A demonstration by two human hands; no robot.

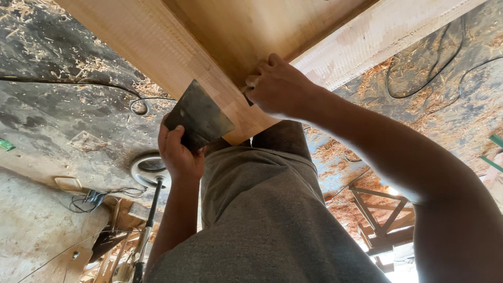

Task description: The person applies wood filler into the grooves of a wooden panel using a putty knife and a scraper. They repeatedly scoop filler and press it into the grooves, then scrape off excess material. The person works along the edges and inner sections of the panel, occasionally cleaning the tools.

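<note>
The dark, flat square metal plate (199, 115) sits against the edge of the pale wooden beam (157, 47), left hand (179, 152) fingers clamped on its lower corner. Right hand (277, 86) presses on the beam, fingers curled around a small, mostly hidden tool. Sawdust-strewn floor (68, 105) beyond.

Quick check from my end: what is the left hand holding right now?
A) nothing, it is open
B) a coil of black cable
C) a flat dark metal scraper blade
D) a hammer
C: the left hand grips a flat dark scraper blade by its lower edge, the blade lying against the pale wooden beam, while the right hand presses on the beam beside it.
</note>
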